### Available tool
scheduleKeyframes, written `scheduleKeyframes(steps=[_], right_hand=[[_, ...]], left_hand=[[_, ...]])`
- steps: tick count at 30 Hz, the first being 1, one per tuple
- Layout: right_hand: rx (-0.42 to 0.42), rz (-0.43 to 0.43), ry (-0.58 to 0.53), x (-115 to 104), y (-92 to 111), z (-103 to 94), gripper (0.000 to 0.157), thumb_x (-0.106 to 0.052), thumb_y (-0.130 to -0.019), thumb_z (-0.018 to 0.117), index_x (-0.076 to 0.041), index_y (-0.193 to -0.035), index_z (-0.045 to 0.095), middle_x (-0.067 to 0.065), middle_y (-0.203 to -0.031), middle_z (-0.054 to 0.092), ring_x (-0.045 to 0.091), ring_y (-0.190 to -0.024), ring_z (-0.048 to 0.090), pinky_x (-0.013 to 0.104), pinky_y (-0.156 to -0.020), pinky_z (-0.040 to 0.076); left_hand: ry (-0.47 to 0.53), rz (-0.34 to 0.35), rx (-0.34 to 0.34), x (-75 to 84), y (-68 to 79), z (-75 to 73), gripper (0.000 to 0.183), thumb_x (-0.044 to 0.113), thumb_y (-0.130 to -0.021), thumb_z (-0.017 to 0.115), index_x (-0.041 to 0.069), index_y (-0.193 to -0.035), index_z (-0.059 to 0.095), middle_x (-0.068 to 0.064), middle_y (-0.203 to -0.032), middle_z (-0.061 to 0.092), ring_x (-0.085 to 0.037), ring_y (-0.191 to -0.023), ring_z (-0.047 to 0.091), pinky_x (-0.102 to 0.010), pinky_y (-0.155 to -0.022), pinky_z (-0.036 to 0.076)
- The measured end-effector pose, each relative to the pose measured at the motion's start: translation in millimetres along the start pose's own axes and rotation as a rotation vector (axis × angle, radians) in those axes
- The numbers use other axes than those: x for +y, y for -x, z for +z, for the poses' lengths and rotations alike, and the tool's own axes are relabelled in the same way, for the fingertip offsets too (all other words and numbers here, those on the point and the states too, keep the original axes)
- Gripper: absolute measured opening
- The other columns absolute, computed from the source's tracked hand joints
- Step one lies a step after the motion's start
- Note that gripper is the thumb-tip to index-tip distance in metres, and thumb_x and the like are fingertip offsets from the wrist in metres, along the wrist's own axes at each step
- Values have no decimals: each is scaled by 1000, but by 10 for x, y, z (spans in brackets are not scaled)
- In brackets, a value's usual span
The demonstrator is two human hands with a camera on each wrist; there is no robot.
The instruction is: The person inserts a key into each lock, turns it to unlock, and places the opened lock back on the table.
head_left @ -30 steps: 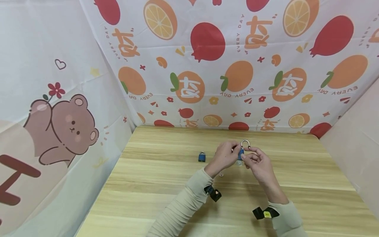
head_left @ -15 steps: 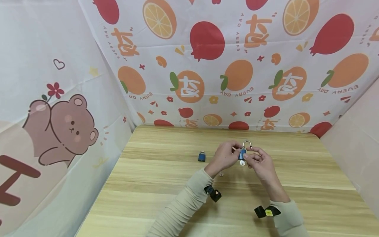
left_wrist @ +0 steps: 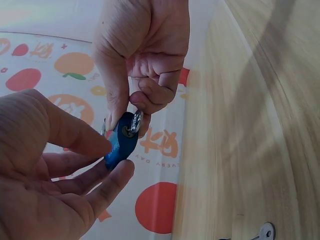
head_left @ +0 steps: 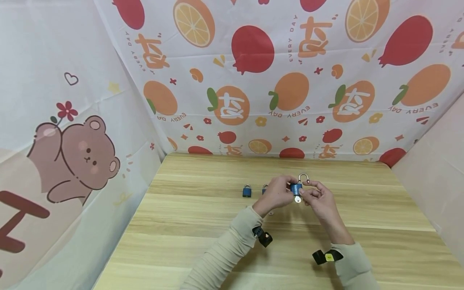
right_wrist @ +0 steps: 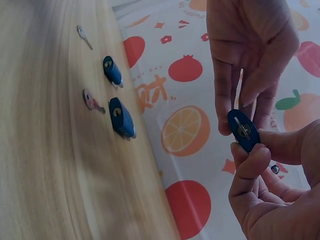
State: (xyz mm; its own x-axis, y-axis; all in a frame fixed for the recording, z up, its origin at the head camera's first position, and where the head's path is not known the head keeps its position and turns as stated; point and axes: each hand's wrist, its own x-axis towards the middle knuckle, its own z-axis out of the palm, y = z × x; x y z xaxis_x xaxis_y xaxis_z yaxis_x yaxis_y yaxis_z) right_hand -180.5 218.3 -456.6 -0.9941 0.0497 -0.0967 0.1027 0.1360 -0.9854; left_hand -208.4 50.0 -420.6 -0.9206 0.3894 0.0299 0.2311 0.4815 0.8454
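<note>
A blue padlock [head_left: 296, 189] is held up between both hands, its silver shackle [head_left: 303, 177] swung out of the body at one end. A silver key [head_left: 298, 199] sits in its keyhole, pointing down toward the person. My left hand [head_left: 278, 191] pinches the body from the left; in the left wrist view the thumb and fingers of this left hand [left_wrist: 60, 165] lie on its sides. On the other side, my right hand [head_left: 320, 201] pinches the padlock near the key end. In the right wrist view the key's edge [right_wrist: 242, 128] stands out from the padlock's base.
On the wooden table [head_left: 188, 225] stand two more blue padlocks, one to the left [right_wrist: 112, 70] and another nearer padlock [right_wrist: 121, 118], partly hidden by my left hand in the head view. Loose keys [right_wrist: 92, 101] lie before them. A fruit-print cloth [head_left: 253, 100] hangs behind.
The held padlock has turned so its broad face shows, and the key has come into clear view. My left hand has shifted slightly, and a second standing padlock now shows beside it.
</note>
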Motion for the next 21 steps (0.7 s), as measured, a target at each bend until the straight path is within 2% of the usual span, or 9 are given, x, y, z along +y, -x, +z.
scheduleKeyframes(steps=[4,8,14,21], right_hand=[[0,4,15,48,-24,-21,39,-11,-98,67,-1,-132,52,-15,-71,66,5,-67,58,22,-65,52],[3,12,32,92,-40,-29,39,-11,-98,67,-1,-132,53,-14,-71,66,5,-67,58,22,-65,52],[0,20,31,136,-65,-32,43,-10,-97,68,1,-135,51,-15,-70,67,5,-67,59,22,-65,53],[-9,49,75,177,-97,-77,42,-15,-98,67,-3,-135,52,-13,-74,70,7,-71,62,25,-68,54]], left_hand=[[-39,26,-25,-37,-28,35,39,-2,-84,73,3,-122,69,-10,-118,72,-14,-95,69,-16,-68,53],[-81,32,-21,-66,-38,79,41,2,-82,80,2,-122,69,-11,-119,71,-13,-93,68,-14,-72,53],[-171,21,27,-100,-48,163,39,3,-81,82,4,-119,71,-9,-117,72,-13,-91,70,-13,-70,52],[-157,43,54,-143,-84,240,37,-2,-80,80,1,-116,72,-11,-116,73,-16,-95,70,-13,-73,52]])
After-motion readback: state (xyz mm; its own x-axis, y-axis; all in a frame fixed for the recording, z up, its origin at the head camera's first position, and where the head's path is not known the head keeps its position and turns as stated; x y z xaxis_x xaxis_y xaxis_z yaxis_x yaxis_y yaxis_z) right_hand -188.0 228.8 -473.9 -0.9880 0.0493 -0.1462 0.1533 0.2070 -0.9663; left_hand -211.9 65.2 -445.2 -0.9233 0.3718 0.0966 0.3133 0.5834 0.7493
